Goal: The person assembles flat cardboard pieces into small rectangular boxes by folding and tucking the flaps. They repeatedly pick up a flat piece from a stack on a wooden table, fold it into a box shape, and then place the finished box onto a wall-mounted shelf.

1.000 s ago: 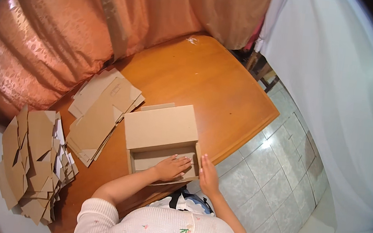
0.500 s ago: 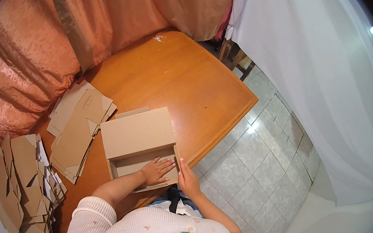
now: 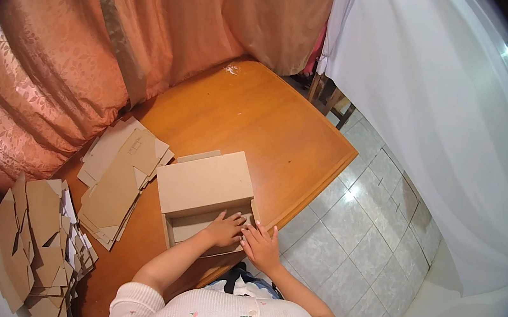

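Observation:
A brown cardboard box (image 3: 207, 179) lies near the table's front edge, its lid panel raised on the far side and its shallow tray side facing me. My left hand (image 3: 225, 230) reaches into the tray at its right end, fingers stretched out and palm down. My right hand (image 3: 261, 247) rests over the box's right end wall, fingers spread, its tips close to the left hand's fingertips. Neither hand grasps a loose object. The hands hide the tray's right corner.
Flat cardboard pieces (image 3: 120, 173) lie stacked left of the box on the wooden table (image 3: 259, 117). A larger, untidy cardboard pile (image 3: 40, 246) stands at the lower left. An orange curtain (image 3: 183, 14) borders the table's far left; a white cloth (image 3: 418, 84) hangs at right above the tiled floor.
My right hand has shifted from the outside of the right end wall to over its top, fingers now spread nearer the left hand. The whole view has shifted slightly.

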Available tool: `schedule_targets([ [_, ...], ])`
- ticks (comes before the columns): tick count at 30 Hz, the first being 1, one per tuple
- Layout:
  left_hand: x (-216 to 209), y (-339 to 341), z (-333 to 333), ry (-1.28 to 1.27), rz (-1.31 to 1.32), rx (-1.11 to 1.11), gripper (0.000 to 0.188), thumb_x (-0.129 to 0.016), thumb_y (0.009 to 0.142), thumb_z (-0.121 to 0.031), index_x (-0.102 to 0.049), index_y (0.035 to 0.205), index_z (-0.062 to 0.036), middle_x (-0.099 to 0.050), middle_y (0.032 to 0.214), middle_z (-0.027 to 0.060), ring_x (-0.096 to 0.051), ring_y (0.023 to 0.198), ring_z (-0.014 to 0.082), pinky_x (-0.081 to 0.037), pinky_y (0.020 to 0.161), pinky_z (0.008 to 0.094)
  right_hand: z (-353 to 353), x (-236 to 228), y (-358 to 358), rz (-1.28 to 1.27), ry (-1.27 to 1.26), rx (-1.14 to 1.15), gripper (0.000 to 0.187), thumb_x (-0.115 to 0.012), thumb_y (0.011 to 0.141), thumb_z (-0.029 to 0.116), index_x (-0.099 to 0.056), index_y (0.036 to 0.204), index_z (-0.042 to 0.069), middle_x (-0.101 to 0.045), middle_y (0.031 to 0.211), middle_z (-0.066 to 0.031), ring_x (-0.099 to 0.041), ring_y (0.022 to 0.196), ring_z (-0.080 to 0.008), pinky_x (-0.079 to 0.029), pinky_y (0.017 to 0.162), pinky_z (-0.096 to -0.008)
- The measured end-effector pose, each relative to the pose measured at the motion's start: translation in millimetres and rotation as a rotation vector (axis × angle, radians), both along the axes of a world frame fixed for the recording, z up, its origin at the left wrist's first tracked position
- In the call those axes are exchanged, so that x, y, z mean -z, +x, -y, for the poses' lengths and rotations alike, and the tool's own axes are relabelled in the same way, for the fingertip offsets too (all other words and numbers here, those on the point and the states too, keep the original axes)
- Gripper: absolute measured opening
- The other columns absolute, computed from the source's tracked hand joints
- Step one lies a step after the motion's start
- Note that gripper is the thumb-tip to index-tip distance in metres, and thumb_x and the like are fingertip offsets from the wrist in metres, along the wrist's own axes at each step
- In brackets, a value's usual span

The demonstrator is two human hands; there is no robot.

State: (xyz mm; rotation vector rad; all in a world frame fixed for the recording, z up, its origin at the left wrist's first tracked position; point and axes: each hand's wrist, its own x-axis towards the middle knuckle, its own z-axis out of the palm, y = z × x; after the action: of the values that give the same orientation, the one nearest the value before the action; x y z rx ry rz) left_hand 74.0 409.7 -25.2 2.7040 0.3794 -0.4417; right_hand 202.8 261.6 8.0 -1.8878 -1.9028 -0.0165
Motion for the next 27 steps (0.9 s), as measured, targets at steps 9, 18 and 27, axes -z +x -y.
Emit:
schedule_targets([
  [9, -83.6, -88.6, -48.3, 0.142, 0.635, -0.902, 0.06, -0.054, 0.089, -0.024, -0.029, 0.142, -0.0097, -0.027, 0.148, 0.0176, -0.024, 0.138, 0.0336, -0.015, 0.107, 0.06, -17.7, 0.9, -4.0, 0.086, -0.003, 0.194, 0.038, -0.058, 0.082, 0.026, -0.058, 0.119, 0.018, -0.05, 0.133, -0.003, -0.044, 0.124, -0.0281, -0.032, 0.095, -0.0635],
  [18, -60.3, -101.2, -95.7, -0.666, 1.176, -1.382, 0.072, -0.058, 0.09, -0.024, -0.017, 0.142, 0.0054, -0.046, 0.128, 0.019, -0.044, 0.12, 0.0235, -0.036, 0.098, 0.032, -29.8, 9.2, -3.3, 0.042, -0.018, 0.199, 0.045, -0.056, 0.084, 0.026, -0.051, 0.128, 0.016, -0.043, 0.137, -0.0071, -0.039, 0.127, -0.0338, -0.026, 0.097, -0.0673],
  [27, -82.9, -100.5, -43.1, -0.149, 1.479, -1.185, 0.058, -0.058, 0.09, -0.033, -0.037, 0.134, -0.0012, -0.048, 0.119, 0.013, -0.045, 0.113, 0.024, -0.031, 0.101, 0.0375, -29.8, 6.6, -3.2, -0.259, 0.195, 0.196, 0.078, -0.061, 0.084, 0.044, -0.025, 0.142, 0.006, -0.019, 0.146, -0.026, -0.018, 0.136, -0.0401, -0.01, 0.105, -0.0641],
])
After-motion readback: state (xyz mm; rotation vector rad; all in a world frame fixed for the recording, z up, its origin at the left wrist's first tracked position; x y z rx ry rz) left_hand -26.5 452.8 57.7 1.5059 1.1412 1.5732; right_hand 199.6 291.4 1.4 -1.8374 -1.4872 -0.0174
